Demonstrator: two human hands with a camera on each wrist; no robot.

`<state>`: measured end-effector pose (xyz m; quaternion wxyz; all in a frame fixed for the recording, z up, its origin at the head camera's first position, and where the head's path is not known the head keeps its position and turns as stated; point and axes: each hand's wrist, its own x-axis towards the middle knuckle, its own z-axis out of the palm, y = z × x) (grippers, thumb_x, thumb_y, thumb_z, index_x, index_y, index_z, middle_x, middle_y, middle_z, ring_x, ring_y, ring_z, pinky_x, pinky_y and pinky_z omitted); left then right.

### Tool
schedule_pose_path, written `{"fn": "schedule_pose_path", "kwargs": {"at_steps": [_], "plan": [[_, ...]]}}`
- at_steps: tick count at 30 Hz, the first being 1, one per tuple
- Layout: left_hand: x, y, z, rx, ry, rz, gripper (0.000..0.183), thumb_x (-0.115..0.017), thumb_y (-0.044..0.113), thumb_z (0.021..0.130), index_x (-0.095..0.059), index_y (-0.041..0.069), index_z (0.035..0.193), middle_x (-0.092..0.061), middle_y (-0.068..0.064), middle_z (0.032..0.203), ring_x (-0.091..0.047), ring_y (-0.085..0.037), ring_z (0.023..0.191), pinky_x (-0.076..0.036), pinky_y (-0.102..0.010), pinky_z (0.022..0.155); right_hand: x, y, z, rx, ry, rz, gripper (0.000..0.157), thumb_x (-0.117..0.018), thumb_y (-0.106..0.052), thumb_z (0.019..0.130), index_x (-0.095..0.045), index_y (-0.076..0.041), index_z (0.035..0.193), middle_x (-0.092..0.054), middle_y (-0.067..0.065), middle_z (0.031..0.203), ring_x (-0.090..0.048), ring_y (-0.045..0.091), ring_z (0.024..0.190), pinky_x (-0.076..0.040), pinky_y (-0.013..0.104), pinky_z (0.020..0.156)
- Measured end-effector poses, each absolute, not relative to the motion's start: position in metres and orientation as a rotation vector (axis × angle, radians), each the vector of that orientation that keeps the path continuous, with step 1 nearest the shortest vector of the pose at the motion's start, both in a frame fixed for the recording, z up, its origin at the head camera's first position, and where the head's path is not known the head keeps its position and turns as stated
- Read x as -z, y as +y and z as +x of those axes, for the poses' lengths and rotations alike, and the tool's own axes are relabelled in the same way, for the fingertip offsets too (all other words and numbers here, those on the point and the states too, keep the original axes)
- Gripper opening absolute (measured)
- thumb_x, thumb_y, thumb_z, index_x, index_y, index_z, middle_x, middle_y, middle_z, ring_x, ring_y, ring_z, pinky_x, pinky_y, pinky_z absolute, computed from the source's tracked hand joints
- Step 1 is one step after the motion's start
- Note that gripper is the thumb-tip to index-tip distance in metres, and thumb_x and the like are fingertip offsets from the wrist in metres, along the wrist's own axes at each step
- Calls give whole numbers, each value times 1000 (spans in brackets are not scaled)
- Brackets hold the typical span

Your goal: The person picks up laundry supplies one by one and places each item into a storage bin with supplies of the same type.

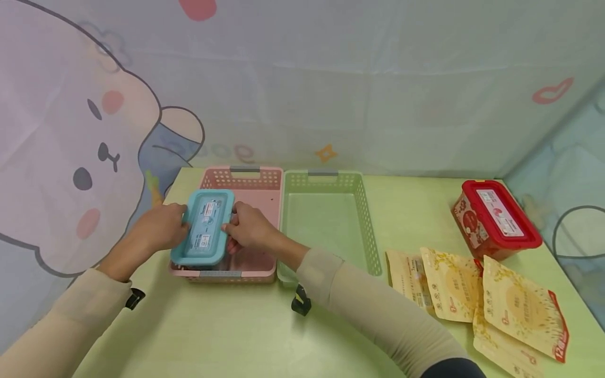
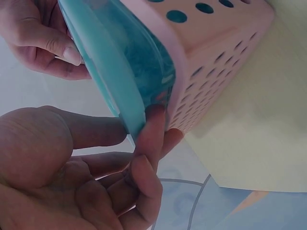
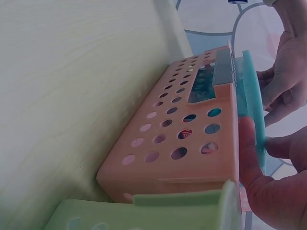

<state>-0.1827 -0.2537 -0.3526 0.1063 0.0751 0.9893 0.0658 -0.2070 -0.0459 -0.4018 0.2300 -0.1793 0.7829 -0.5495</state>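
Note:
A blue plastic box with a light-blue lid (image 1: 205,226) sits in the left part of the pink basket (image 1: 259,275), its lid above the basket's rim. My left hand (image 1: 163,227) pinches the lid's left edge; in the left wrist view its thumb is on top and fingers are under the lid rim (image 2: 103,62). On the opposite edge, my right hand (image 1: 250,227) grips the lid rim, thumb over and fingers beneath, as the right wrist view shows. The box's lower part (image 2: 148,57) is inside the basket, mostly hidden by the basket walls.
A green basket (image 1: 326,231) stands against the pink one's right side. Farther right are a red-lidded box (image 1: 496,215) and several yellow pouches (image 1: 520,304), partly overlapping. A printed cloth (image 1: 402,94) hangs behind the table (image 1: 227,331).

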Motion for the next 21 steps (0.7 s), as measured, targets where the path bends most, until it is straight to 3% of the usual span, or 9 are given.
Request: {"fn": "schedule_pose_path", "kwargs": {"at_steps": [13, 21], "plan": [[354, -255, -181, -153, 2938, 256, 46, -60, 9, 99, -56, -23, 132, -66, -38, 117, -62, -34, 78, -52, -46, 65, 403, -47, -206, 1503, 2154, -483, 40, -61, -8, 108, -46, 7, 142, -70, 15, 78, -70, 23, 55, -63, 51, 69], [355, -255, -180, -163, 2947, 272, 49, -60, 9, 100, -52, -24, 136, -62, -42, 128, -66, -37, 86, -55, -49, 69, 404, -47, -207, 1504, 2172, -484, 38, -62, -8, 108, -48, 7, 140, -69, 14, 74, -68, 21, 53, -63, 43, 61]]}}
